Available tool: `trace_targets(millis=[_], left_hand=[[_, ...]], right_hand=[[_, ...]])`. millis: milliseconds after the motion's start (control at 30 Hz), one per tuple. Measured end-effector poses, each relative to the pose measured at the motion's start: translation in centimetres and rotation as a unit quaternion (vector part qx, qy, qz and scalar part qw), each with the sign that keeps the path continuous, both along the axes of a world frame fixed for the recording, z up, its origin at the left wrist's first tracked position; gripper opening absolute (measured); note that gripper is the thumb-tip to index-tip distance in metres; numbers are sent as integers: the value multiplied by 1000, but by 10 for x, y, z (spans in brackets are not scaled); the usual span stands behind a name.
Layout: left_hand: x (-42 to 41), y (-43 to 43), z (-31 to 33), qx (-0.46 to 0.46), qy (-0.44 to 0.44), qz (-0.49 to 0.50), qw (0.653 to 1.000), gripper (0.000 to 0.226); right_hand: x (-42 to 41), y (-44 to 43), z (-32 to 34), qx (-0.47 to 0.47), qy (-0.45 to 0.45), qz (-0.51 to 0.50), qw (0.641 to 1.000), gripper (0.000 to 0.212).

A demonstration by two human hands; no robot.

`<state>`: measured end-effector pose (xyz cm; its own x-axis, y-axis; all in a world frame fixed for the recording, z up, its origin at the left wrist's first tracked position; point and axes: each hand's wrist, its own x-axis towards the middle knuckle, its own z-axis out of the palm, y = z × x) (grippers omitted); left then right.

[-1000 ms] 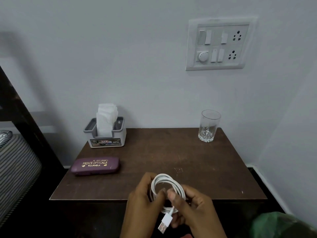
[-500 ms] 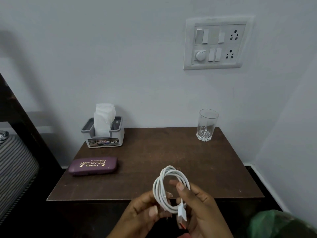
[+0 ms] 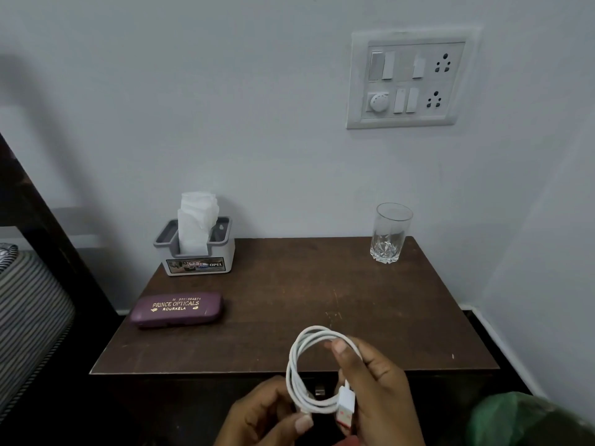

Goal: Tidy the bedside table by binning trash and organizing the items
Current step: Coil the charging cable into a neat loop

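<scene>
- White cable (image 3: 315, 333): wound into a loose coil of several turns and held upright in the air between both hands, above the front edge of the surface and clear of the wood
- USB plug (image 3: 346, 405): white with a red tip, shown pointing downward at the lower right of the coil, against the right hand
- Right hand (image 3: 376, 394): closed around the right side of the coil, with one fingertip laid over the top turns and the other fingers curled behind them
- Left hand (image 3: 264, 416): brought up to the lower left of the coil with fingers curled; the turns appear to be pinched between thumb and fingers, though the contact is partly hidden by the cable
- Surface (image 3: 306, 304): a dark brown wooden bedside top, set against a pale wall
- Spectacle case (image 3: 177, 310): purple, closed, laid flat near the left edge with its gold lettering uppermost
- Tissue holder (image 3: 198, 263): grey and white, placed at the back left corner just behind the spectacle case, with white tissues (image 3: 197, 220) standing up out of it
- Glass (image 3: 390, 233): clear, upright, placed at the back right corner, well apart from the other items
- Switch panel (image 3: 409, 80): mounted on the wall above the glass
- Green bag (image 3: 515, 420): partly seen at the lower right corner of the view
- Striped mattress (image 3: 29, 310): seen at the left edge, beyond a dark bed frame (image 3: 74, 268)
</scene>
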<state>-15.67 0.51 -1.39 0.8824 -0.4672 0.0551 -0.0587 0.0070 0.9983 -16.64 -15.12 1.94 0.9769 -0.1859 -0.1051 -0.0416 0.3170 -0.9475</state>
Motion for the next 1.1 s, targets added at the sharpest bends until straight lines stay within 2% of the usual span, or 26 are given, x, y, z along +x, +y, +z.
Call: trace_targets(millis=[67,133,200,300,333,433,533,600,667,800,933,967,1033,1100], left_hand=[[-14,12,-12,23,-2,-69,997,42],[-13,13,-13,23,46,-93,994,14],[-6,8,-2,-65,80,-83,991,15],[8,2,14,-137,101,-56,984,47],[10,-1,15,-141,87,-56,985,53],[13,-12,13,-137,82,14,987,59],[11,-20,10,-154,98,85,980,68],[9,-23,9,-162,109,120,973,73],[6,-25,9,-172,118,125,970,74],[1,-28,12,-167,122,125,970,73],[1,-29,8,-129,95,163,974,44],[2,-32,5,-116,82,174,975,44],[3,-36,-1,-99,64,199,973,43],[6,-38,-4,-105,72,214,969,42]], right_hand=[[2,0,-1,-65,-36,26,997,12],[5,-3,-3,-116,-61,67,989,17],[7,-5,-3,-107,-50,103,988,20],[8,-8,-8,-85,-33,124,988,44],[8,-10,-9,-71,-33,119,990,49],[3,-18,-8,8,-19,128,992,42],[-2,-20,-11,43,-33,144,988,71],[-4,-22,-14,52,-47,157,985,74],[-6,-23,-15,59,-69,172,981,74],[-6,-22,-18,7,-107,142,984,70],[-6,-11,-24,-29,-114,99,988,87],[-6,-8,-27,-32,-117,79,989,83],[-6,-5,-33,-32,-113,45,992,58],[-5,-4,-36,-38,-99,43,993,52]])
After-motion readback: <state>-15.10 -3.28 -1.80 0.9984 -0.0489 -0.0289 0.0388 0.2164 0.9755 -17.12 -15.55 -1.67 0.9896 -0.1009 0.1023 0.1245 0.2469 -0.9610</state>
